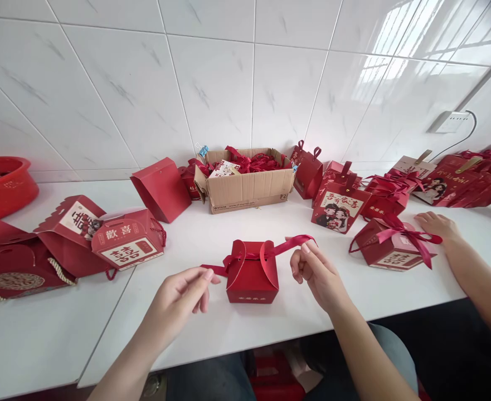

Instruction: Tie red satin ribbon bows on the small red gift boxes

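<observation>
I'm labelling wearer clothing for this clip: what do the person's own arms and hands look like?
The left hand and right hand are bare: no gloves, rings, watch or bracelet. Both forearms show no sleeve down to the frame's edge. Nails look plain.

I get one head view only, looking from above and just behind the left hand (178, 292) and right hand (316, 273), near enough that both sit large in the lower frame. It faces forward and down across the tabletop (212, 234) beyond the hands, to the tiled wall (228, 83) well past them.
</observation>
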`<state>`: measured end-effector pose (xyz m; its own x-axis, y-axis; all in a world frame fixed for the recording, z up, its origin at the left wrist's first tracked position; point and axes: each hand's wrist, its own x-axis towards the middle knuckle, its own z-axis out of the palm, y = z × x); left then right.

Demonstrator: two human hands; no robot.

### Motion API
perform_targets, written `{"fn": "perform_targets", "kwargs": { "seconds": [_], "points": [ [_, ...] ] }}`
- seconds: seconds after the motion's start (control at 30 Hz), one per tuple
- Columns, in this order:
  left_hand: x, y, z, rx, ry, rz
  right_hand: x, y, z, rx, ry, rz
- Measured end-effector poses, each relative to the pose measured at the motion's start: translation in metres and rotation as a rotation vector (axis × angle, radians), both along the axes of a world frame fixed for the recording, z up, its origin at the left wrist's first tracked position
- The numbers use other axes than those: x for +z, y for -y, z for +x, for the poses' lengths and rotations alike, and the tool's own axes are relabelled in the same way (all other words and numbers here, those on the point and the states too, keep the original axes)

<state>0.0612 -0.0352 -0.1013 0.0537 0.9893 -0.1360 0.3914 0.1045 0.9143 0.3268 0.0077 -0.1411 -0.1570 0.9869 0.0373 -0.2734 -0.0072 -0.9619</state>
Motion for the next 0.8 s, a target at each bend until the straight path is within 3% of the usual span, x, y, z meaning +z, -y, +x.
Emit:
{"fn": "perform_targets", "kwargs": {
  "seconds": [0.17, 0.33, 0.6, 0.7, 0.8],
  "points": [
    [-0.006, 0.020, 0.021, 0.080, 0.222, -0.054, -0.006, 0.004, -0.010, -0.165, 0.096, 0.137],
    [-0.011, 0.018, 0.029, 0.098, 0.334, -0.066, -0.003, 0.006, -0.027, -0.087, 0.082, 0.163],
    [-0.013, -0.011, 0.010, -0.171, 0.465, -0.379, 0.002, 0.003, -0.037, -0.121, -0.050, 0.128],
    [-0.013, -0.020, 0.007, -0.084, 0.544, -0.319, 0.003, -0.001, -0.032, -0.167, -0.036, 0.150],
    [-0.002, -0.026, 0.005, 0.019, 0.444, -0.134, 0.013, -0.008, -0.023, -0.198, 0.003, 0.202]
  ]
}}
